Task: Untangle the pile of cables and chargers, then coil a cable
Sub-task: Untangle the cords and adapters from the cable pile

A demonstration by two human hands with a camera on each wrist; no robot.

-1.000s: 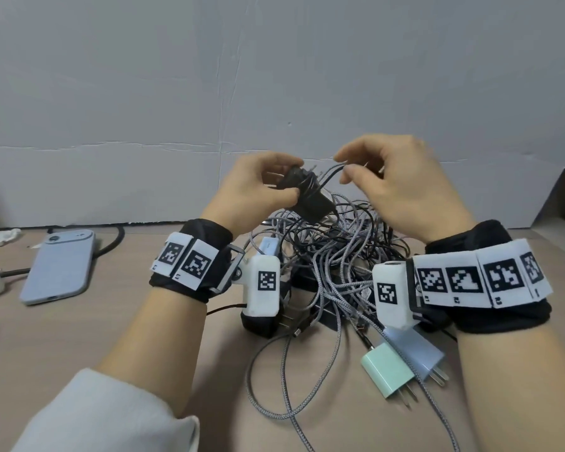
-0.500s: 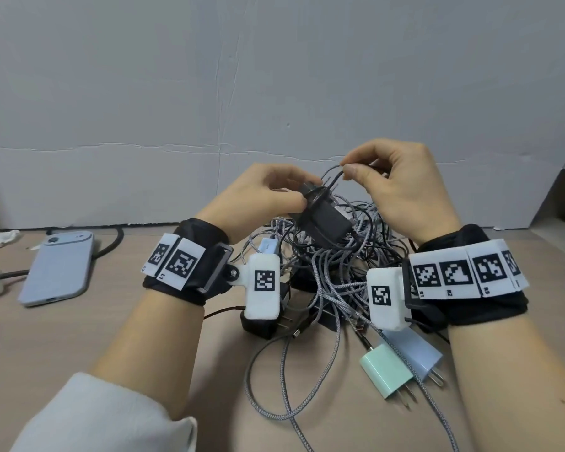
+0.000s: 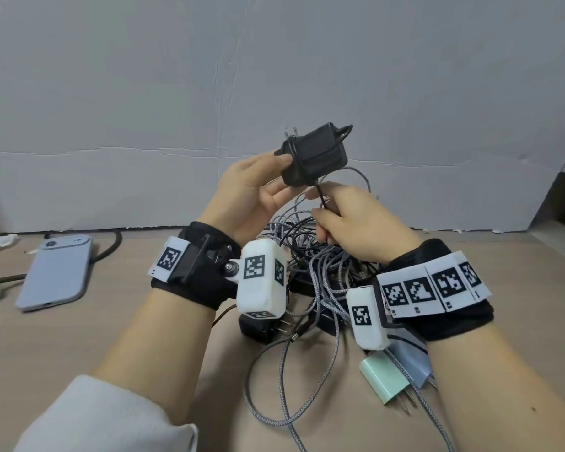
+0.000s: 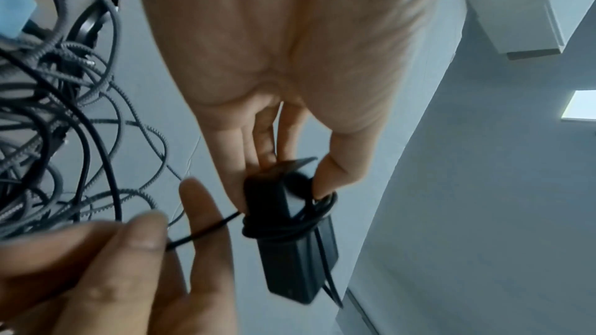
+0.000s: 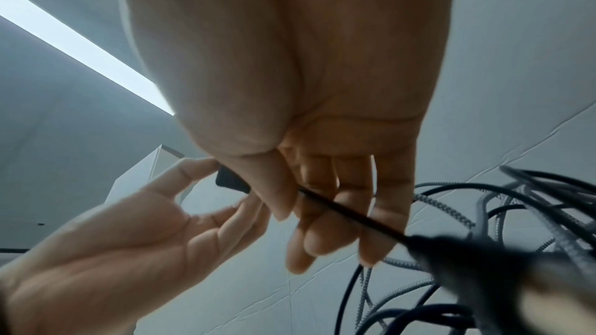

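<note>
The cable pile [image 3: 320, 275] lies mid-desk [image 3: 111, 327]; a phone [image 3: 54, 272] lies well left of it, two plug adapters [image 3: 395, 370] at its near right edge, the wall [image 3: 274, 76] behind.

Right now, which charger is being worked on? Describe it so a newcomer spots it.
Above the cable pile on the table, the left hand holds a black charger. Unlike the mint charger lying flat, it is lifted, with black cable wound around it.

black-and-white square code markers on wrist bands [image 3: 433, 288], no readable text
</note>
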